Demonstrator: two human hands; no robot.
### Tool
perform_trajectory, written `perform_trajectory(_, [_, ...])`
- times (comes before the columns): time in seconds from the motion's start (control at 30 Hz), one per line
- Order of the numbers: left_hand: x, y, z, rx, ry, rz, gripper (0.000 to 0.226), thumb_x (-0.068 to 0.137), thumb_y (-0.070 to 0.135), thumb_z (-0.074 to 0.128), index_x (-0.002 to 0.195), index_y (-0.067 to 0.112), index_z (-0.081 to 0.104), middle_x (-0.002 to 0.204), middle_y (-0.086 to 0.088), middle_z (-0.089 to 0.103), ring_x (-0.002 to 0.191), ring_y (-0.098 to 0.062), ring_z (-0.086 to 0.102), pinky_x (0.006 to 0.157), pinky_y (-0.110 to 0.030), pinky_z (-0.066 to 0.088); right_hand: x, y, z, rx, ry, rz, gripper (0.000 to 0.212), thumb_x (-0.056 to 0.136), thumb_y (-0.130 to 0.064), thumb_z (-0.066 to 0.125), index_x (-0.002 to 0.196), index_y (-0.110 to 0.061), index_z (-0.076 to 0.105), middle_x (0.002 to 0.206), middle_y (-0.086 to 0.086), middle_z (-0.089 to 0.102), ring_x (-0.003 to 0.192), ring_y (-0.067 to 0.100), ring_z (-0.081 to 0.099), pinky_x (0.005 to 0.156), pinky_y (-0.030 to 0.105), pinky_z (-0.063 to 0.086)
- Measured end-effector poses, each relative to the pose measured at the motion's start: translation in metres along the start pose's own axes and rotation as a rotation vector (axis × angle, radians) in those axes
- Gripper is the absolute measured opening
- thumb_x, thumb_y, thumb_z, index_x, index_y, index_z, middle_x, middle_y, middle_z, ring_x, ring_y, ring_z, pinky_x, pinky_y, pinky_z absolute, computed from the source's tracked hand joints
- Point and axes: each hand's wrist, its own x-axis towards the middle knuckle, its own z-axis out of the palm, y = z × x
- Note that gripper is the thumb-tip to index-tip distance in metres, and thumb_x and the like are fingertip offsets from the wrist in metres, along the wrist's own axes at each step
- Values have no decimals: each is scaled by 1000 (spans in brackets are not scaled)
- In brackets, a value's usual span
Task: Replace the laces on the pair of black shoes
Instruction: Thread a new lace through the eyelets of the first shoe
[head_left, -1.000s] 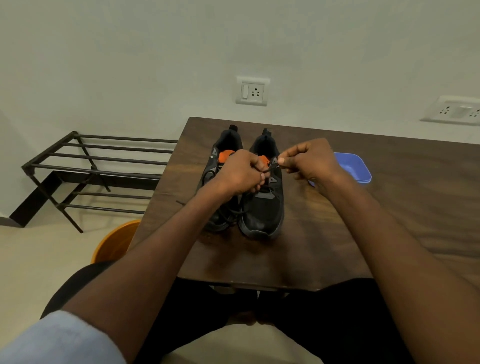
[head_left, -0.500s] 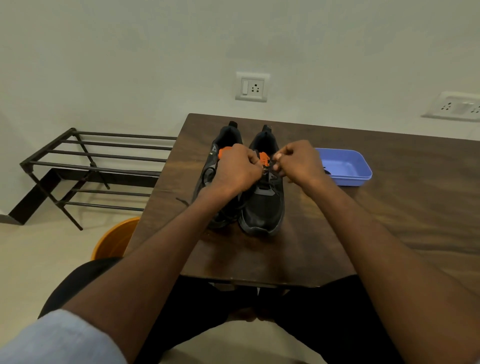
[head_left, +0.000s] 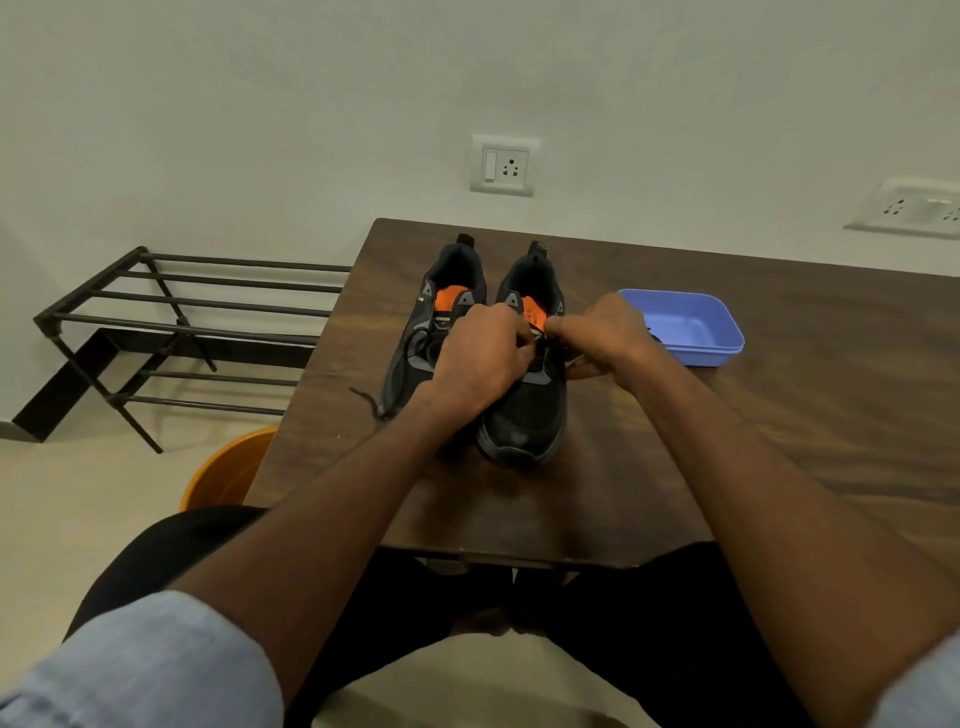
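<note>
Right hand (head_left: 605, 332) lowered, shoe (head_left: 524, 395) beneath

wood-grain table (head_left: 779, 415), plastic tray (head_left: 727, 353) — matt

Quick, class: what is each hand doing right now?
Left hand: fingers curled, pinching the lace over the right-side shoe.
Right hand: fingers curled, pinching the same lace.

Dim, soft indoor light, perhaps slight blur, wide-angle edge warp
</note>
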Motion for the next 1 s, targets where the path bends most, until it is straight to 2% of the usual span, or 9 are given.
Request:
perform_trajectory(0.13, [6, -7, 1, -74, -87, 12, 14, 98, 24, 68, 101, 23, 81, 84, 10, 74, 72, -2, 64, 78, -32, 60, 0, 1, -2, 38, -13, 10, 32, 87, -33, 79, 102, -6, 69, 89, 11, 76, 66, 18, 77, 63, 35, 66])
perform_trajectory(0.33, [8, -9, 4, -237, -125, -79, 13, 97, 19, 69, 103, 20, 81, 99, 7, 77, 92, -4, 67, 94, -34, 56, 0, 0, -1, 65, -5, 49, 33, 88, -35, 78, 102, -6, 69, 88, 12, 76, 62, 20, 76, 64, 34, 66])
perform_trajectory(0.43, [8, -8, 8, -208, -130, -130, 12, 96, 22, 70, 102, 25, 80, 99, 9, 77, 92, -5, 68, 92, -36, 58, 0, 0, 0, 96, -15, 72, 32, 88, -33, 78, 105, -7, 69, 91, 13, 76, 64, 20, 77, 67, 34, 66])
perform_trajectory(0.57, [4, -4, 12, -129, -79, -203, 12, 95, 22, 71, 94, 29, 80, 90, 11, 74, 86, -8, 67, 83, -38, 59, -2, -2, 4, 119, -40, 80, 32, 89, -32, 77, 108, -8, 68, 92, 12, 76, 65, 20, 77, 66, 32, 65])
perform_trajectory(0.67, [1, 3, 13, -102, -37, -245, 12, 94, 23, 72, 87, 29, 80, 87, 9, 74, 86, -13, 68, 82, -43, 60, -6, -4, 7, 119, -7, 88, 33, 87, -32, 78, 105, -7, 69, 89, 12, 76, 61, 20, 76, 60, 30, 64])
perform_trajectory(0.77, [-2, 8, 13, -83, -12, -251, 10, 93, 22, 72, 91, 28, 80, 97, 6, 73, 94, -16, 67, 87, -46, 59, -5, -4, 6, 117, -23, 88, 30, 89, -29, 78, 105, -6, 69, 89, 12, 76, 62, 20, 77, 59, 29, 63])
perform_trajectory(0.9, [-10, 13, 17, 214, 116, -225, 9, 93, 32, 72, 97, 24, 73, 122, -4, 54, 120, -26, 49, 102, -50, 46, -5, -9, 3, 68, -67, 92, 25, 90, -23, 78, 107, -6, 70, 92, 13, 76, 67, 21, 78, 67, 34, 66])
perform_trajectory(1.0, [-12, 16, 18, 156, 87, -258, 6, 93, 29, 72, 95, 23, 72, 127, -5, 48, 125, -28, 43, 107, -50, 39, -9, -10, -1, 90, -98, 113, 21, 89, -14, 78, 105, -2, 71, 95, 16, 75, 79, 25, 78, 70, 33, 66])
